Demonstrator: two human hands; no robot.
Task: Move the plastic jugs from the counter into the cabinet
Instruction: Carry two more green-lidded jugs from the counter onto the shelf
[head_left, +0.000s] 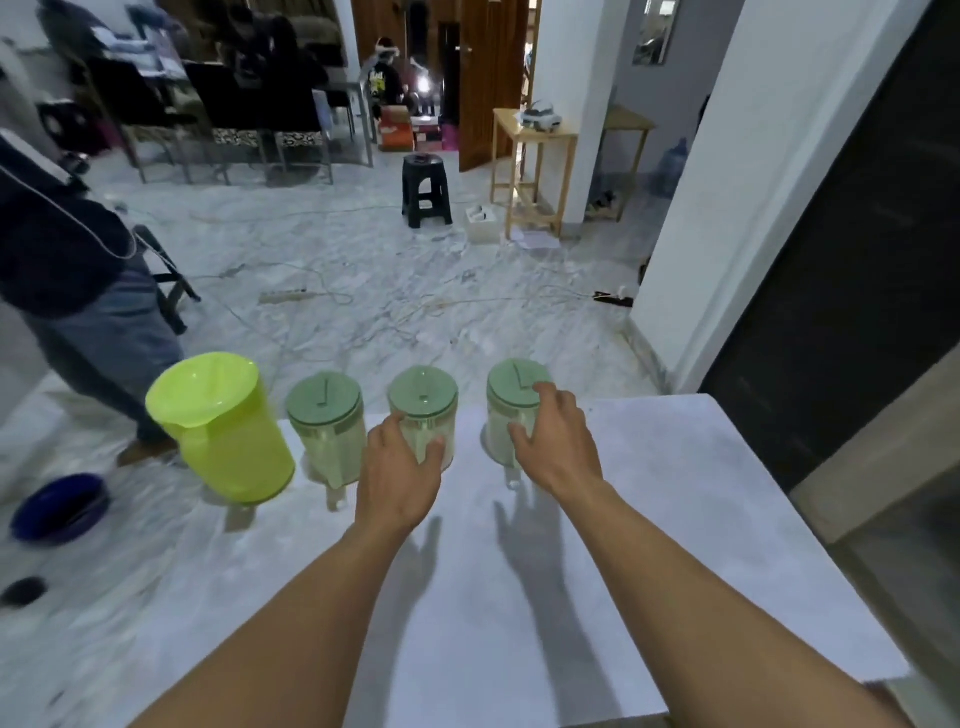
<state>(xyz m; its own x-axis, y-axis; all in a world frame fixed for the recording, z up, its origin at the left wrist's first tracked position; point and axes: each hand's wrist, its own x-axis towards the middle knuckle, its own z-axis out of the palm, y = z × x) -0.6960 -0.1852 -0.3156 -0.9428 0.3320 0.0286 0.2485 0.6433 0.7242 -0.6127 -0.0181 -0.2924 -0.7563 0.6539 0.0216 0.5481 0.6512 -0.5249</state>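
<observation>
Several plastic jugs stand in a row along the far edge of the white counter (649, 519). At the left is a lidless lime-green jug (223, 431). Beside it are three clear jugs with pale green lids: left (327, 421), middle (423, 400) and right (511, 387). My left hand (400, 473) wraps its fingers around the near side of the middle jug. My right hand (553, 441) clasps the right jug, with one finger on its lid. All jugs stand upright on the counter.
A person in dark clothes (67, 270) stands at the left beside the counter. A blue bowl (60, 506) lies on the marble floor below. Cables cross the floor. A black stool (423, 189) and wooden table (532, 166) stand further off. A dark opening (841, 260) is at the right.
</observation>
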